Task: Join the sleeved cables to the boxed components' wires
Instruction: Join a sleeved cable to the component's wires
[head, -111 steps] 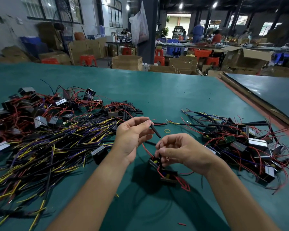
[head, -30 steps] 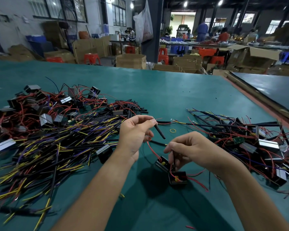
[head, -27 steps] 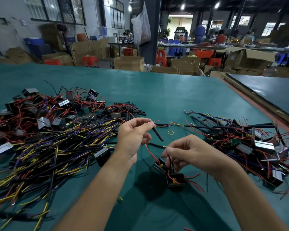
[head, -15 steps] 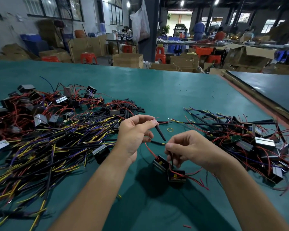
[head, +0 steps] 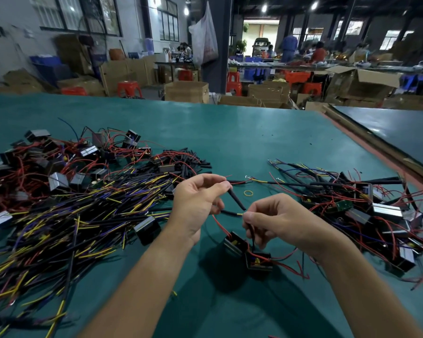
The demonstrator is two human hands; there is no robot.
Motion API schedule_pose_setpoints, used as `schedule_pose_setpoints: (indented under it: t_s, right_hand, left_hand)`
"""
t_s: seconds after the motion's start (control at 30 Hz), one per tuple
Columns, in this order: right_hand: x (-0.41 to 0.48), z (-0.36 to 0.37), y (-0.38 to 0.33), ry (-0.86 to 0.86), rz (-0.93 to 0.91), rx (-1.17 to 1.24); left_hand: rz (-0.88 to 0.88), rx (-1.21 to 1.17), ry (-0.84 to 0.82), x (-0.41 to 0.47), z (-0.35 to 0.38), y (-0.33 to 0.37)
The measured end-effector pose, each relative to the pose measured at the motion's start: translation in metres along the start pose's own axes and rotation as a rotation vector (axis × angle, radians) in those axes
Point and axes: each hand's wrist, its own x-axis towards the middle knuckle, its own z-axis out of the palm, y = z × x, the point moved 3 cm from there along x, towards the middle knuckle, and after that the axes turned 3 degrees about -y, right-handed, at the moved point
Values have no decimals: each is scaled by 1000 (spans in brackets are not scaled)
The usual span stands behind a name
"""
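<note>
My left hand (head: pixel 197 203) pinches a short black sleeve (head: pixel 237 200) between thumb and forefinger, and lower fingers hold a black sleeved cable (head: pixel 228 212) with a yellow tip. My right hand (head: pixel 276 219) pinches thin wires at the yellow tip; the wires run down to two small black boxed components (head: pixel 247 254) lying on the green table (head: pixel 230 132) under my hands. Red wires trail from those boxes.
A big heap of sleeved cables (head: pixel 66 215) with yellow and purple ends lies at the left, with boxed components (head: pixel 56 162) behind it. Another pile of joined components (head: pixel 366 208) lies at the right. A yellow rubber band (head: pixel 248 192) lies beyond my hands.
My right hand has risen from above the boxes to the cable's yellow tip. My left hand keeps its hold on the sleeve, nearly still.
</note>
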Motion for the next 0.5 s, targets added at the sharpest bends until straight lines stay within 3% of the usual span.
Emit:
schedule_pose_setpoints:
  t_s: [0.37,0.5]
  right_hand:
    - [-3,3,-1,-16,7,-49]
    - [-1,1,-2,-3,4,-60]
  left_hand:
    - [35,40,-27,-4,0,2]
    - [-27,68,-141,-4,4,2]
